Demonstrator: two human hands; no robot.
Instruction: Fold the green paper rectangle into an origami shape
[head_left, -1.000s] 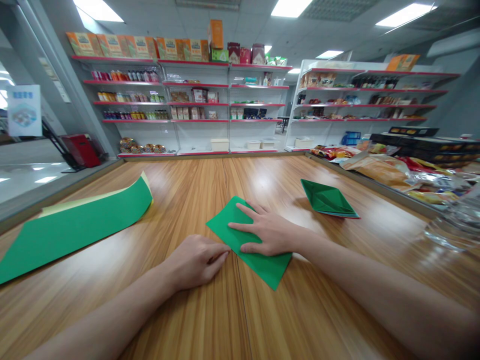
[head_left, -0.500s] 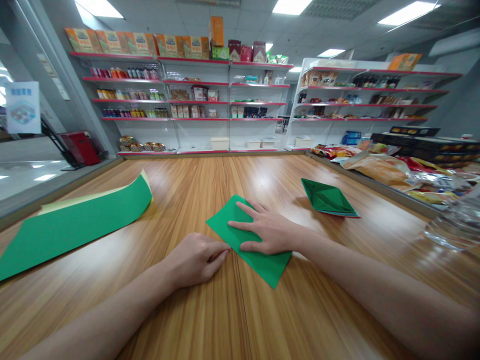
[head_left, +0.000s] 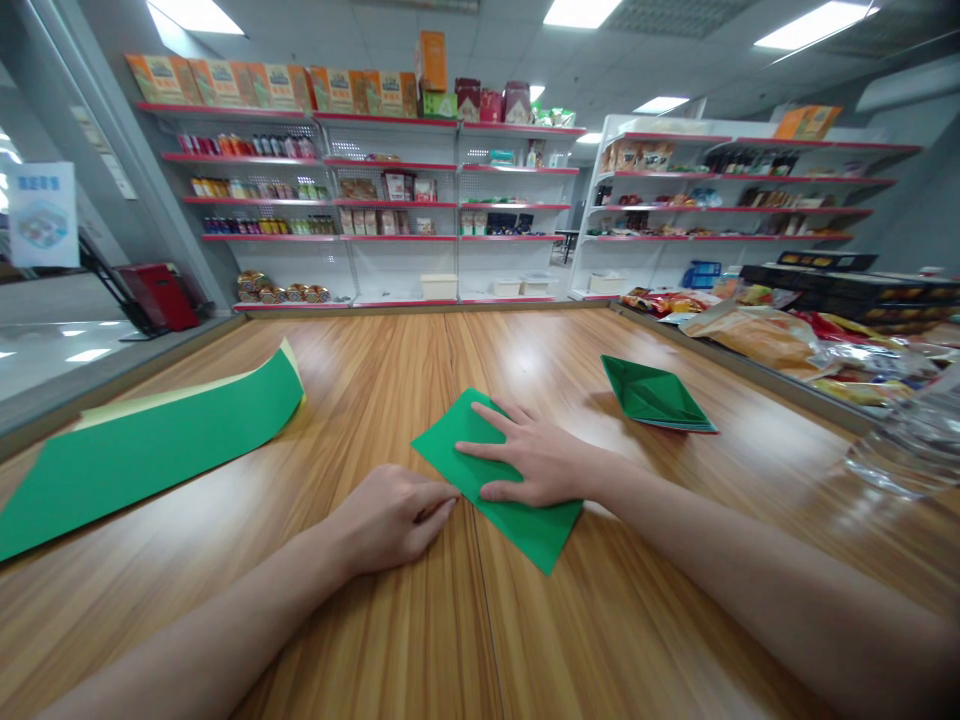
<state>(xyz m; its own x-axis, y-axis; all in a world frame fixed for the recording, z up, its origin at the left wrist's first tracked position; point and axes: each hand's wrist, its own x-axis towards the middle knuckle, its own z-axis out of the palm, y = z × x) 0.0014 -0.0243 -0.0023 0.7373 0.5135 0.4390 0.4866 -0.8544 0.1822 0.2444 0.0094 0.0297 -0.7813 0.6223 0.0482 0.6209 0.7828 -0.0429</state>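
Note:
A green sheet of paper, seemingly folded, lies aslant on the wooden table. Flat on top of it rests my right hand, fingers spread, covering its middle. My left hand is curled on the tabletop just left of the sheet. Its index fingertip meets the sheet's lower left edge, and no object shows in the curled fingers. Farther right sits a folded green paper piece with raised creases and other colours along its lower edge.
At the left lies a stack of green and yellow paper sheets with a lifted corner. A clear plastic container stands at the right edge. Snack bags and dark boxes are beyond the table's raised rim. Stocked shelves line the back.

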